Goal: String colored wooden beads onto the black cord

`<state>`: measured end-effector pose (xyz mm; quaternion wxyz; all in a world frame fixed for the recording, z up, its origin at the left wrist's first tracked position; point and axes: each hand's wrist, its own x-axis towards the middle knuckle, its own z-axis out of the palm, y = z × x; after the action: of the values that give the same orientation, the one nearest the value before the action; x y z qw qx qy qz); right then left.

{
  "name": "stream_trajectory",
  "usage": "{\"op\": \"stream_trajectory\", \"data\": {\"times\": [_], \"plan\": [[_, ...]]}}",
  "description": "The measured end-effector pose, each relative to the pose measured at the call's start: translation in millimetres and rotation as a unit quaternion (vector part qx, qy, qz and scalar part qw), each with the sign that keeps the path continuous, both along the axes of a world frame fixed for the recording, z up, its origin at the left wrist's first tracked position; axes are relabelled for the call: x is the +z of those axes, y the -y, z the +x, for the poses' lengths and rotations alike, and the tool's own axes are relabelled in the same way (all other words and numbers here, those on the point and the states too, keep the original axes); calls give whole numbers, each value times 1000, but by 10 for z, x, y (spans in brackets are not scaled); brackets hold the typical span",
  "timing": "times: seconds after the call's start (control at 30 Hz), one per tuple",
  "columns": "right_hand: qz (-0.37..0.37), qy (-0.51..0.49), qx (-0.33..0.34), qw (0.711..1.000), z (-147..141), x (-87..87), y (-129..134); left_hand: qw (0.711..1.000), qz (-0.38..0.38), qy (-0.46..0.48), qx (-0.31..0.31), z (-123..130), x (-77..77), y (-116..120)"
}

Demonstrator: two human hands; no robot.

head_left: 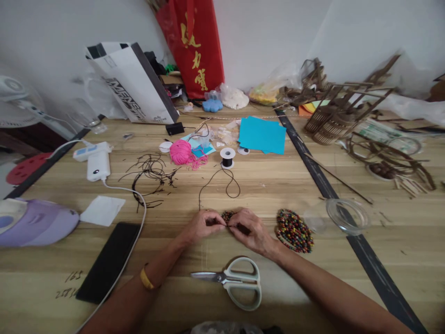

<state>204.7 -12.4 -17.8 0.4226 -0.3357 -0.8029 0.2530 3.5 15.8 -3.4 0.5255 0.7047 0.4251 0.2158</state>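
Note:
My left hand (pixel 207 224) and my right hand (pixel 253 230) meet at the middle of the table, both closed in a pinch. Between the fingertips runs a thin black cord, mostly covered by the fingers. Just behind them lies a small cluster of multicoloured beads (pixel 228 215), partly hidden by my hands. From a white spool (pixel 227 158) wound with black cord, a loose length (pixel 204 182) loops down to my left hand. Nearer to me rest scissors (pixel 239 281) with pale handles, blades pointing left. A pile of beaded strands (pixel 294 231) sits beside my right wrist.
Black cord scraps (pixel 149 171), a pink yarn ball (pixel 180 152) and blue sheets (pixel 262 135) lie farther back. To the left are a phone (pixel 108 262), a white cable and a purple appliance (pixel 45 222). A clear round container (pixel 347 216) and woven baskets (pixel 330 118) stand right.

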Motion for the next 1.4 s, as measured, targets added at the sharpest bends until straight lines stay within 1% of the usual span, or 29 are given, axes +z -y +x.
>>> {"op": "stream_trajectory", "data": {"times": [0.2, 0.6, 0.9, 1.2, 1.4], "plan": [[-3, 1, 8, 1000, -3, 20, 3, 1000, -9, 2, 4, 10, 13, 2], [9, 11, 13, 1000, -8, -6, -3, 1000, -7, -6, -1, 15, 13, 9], [6, 15, 15, 1000, -17, 14, -2, 1000, 2, -9, -1, 16, 3, 11], [2, 9, 24, 1000, -3, -33, -16, 1000, 26, -14, -7, 29, -2, 4], [0, 1, 23, 1000, 1, -36, -15, 1000, 21, -6, -12, 31, 0, 2]]}}
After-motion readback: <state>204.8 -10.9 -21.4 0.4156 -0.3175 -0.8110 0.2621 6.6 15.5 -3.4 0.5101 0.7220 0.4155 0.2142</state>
